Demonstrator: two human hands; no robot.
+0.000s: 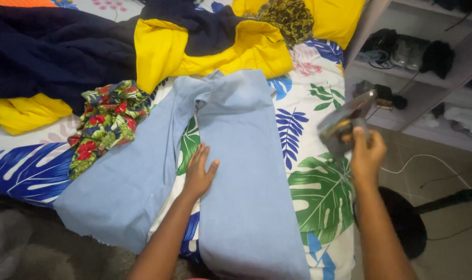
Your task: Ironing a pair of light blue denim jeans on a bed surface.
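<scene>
Right now, from my remote seat, I read the scene like this.

Left hand: my left hand [199, 173] lies flat with fingers spread, palm down on the light blue trousers [231, 171], at the inner edge of the right-hand leg, close to the gap between the two legs.

Right hand: my right hand [364, 150] is closed around the handle of an iron [345, 120], lifted in the air past the right edge of the bed; the iron is blurred, so I cannot make out its details.

Trousers: spread out on the bed [319, 192], waist toward the far side, the two legs fanning toward the near edge, the left leg angled to the near left corner.

Bed cover: white with large blue and green leaf prints, showing between the legs and along the right edge.

Other clothes: a floral cloth [107, 120] just beside the left leg; a dark navy garment [54, 57] and yellow cloth [194, 49] heaped along the far side.

Beside the bed: a shelf [428, 67] with shoes on the right, and a white cable [428, 161] lying on the floor.
</scene>
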